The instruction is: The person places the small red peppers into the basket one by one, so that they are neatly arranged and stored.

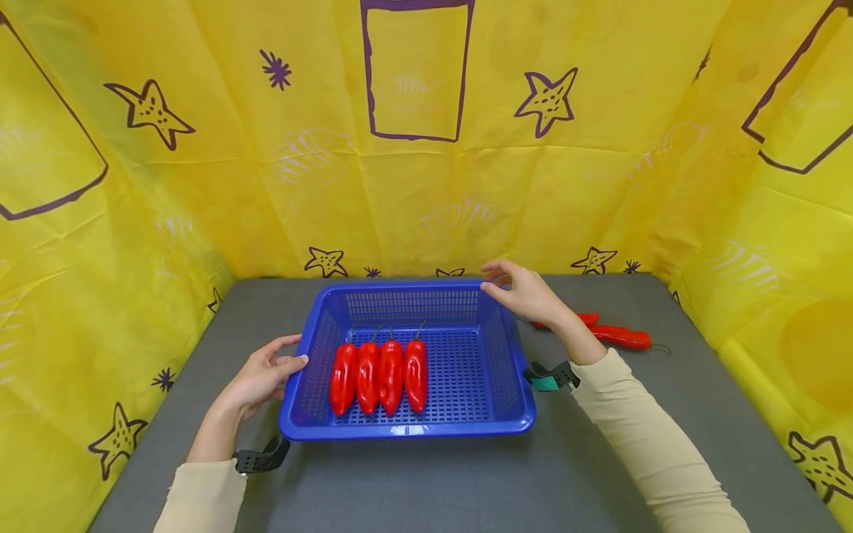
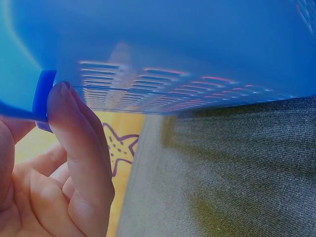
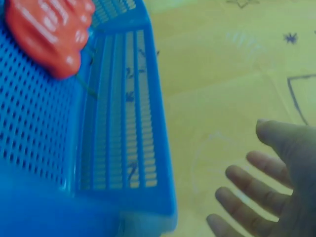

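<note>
Inside a blue plastic basket (image 1: pixel 406 431) several red peppers (image 1: pixel 390 377) with green stems lie side by side, left of its middle. My left hand (image 1: pixel 261 374) pinches the basket's left rim, with the thumb on top. In the left wrist view, the finger (image 2: pixel 81 143) curls up against the rim's outer side, and the basket's wall stands over the grey cloth. My right hand (image 1: pixel 523 290) hovers by the far right corner, and its spread fingers (image 3: pixel 252 190) hold nothing in the right wrist view. There it is apart from the basket.
More red peppers (image 1: pixel 623 337) lie on the grey table (image 1: pixel 413 488) right of the basket, partly hidden by the right wrist. Yellow cloth (image 1: pixel 413 192) with starfish drawings hangs at the back and both sides. Both wrists wear black straps (image 1: pixel 263 457).
</note>
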Demonstrator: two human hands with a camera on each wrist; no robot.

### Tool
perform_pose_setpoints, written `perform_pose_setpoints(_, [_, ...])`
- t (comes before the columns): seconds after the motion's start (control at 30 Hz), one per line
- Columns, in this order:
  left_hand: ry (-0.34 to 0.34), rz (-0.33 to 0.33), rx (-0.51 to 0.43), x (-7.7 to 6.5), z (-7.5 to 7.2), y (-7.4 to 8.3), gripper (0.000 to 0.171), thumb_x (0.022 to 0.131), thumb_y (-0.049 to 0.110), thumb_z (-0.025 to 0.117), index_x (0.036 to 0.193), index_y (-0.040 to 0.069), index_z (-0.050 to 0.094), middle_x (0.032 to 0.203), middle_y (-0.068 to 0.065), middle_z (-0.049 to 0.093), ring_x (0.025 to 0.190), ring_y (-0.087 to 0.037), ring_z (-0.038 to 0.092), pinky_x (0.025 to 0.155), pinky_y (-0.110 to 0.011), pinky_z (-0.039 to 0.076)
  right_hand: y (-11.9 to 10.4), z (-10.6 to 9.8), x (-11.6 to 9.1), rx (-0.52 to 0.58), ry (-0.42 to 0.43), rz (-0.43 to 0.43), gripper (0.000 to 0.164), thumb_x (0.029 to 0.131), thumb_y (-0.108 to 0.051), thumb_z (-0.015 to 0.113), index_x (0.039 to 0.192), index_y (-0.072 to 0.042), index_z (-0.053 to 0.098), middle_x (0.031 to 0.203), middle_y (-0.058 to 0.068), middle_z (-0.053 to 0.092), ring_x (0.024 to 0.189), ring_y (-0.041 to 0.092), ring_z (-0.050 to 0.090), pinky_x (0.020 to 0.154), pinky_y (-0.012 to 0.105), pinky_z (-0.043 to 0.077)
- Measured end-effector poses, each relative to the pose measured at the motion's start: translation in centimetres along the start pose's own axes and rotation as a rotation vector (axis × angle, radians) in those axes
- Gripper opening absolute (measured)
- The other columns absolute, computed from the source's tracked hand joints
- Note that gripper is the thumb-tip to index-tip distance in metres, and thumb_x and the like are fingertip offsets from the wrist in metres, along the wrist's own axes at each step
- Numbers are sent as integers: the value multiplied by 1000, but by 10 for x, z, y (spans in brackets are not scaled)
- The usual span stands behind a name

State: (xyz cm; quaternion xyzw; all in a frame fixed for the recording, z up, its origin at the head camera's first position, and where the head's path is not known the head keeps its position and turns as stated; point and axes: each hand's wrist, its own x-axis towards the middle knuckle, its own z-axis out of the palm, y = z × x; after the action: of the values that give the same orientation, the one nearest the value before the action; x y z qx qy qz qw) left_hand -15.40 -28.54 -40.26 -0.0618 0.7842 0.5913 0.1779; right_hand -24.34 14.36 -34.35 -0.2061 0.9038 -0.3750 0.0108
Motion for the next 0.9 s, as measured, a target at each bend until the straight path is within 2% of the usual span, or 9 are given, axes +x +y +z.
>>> perform_pose_setpoints(0.2, [-1,2,3,0,0,1,69,90,29,59,144,9,20,101,-17,65,82,-29,68,69,-45,56,23,-9,-7,27,32,9,41,91,-29,57,127,-10,50,125,11,56,111,27,54,92,47,45])
perform_pose_setpoints(0.43, [-15,16,-20,2,-1,-1,68,90,27,59,144,8,21,101,-18,65,81,-30,68,69,-48,55,47,-16,-12,2,44,32,42,91,-28,58,128,-12,49,127,10,55,116,28,51,98,51,39])
perform_pose_setpoints(0.7, [-11,13,-30,2,0,-3,67,90,26,59,143,8,22,99,-17,65,80,-31,68,69,-48,55,76,-23,-17,42,55,65,48,90,-36,58,131,-13,48,129,12,54,117,29,51,99,51,38])
perform_pose_setpoints(0.9, [-6,0,-24,1,0,-2,68,90,27,59,144,9,21,101,-17,65,81,-30,68,69,-46,55,99,-29,-20,41,43,74,49,90,-36,57,130,-9,48,130,16,52,117,32,50,99,52,39])
